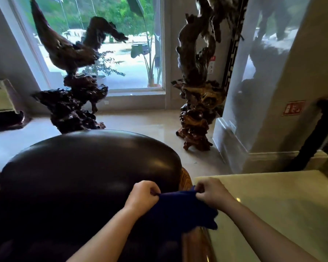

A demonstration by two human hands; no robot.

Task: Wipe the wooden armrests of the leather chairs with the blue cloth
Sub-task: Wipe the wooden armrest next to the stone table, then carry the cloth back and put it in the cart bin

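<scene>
A dark blue cloth [180, 210] is stretched between my two hands just above the chair's right side. My left hand [143, 196] pinches its left edge and my right hand [211, 191] pinches its right edge. The rest of the cloth hangs down below my hands and covers part of the wooden armrest [194, 244], a glossy brown rail running toward me along the chair's right side. The dark leather chair [80, 176] fills the lower left, its rounded back facing away from me.
A pale glossy table top [276, 205] lies right of the armrest. Two tall carved root sculptures [74, 103] [197, 103] stand on the tiled floor before a large window [121, 53]. A white pillar [269, 91] rises at the right.
</scene>
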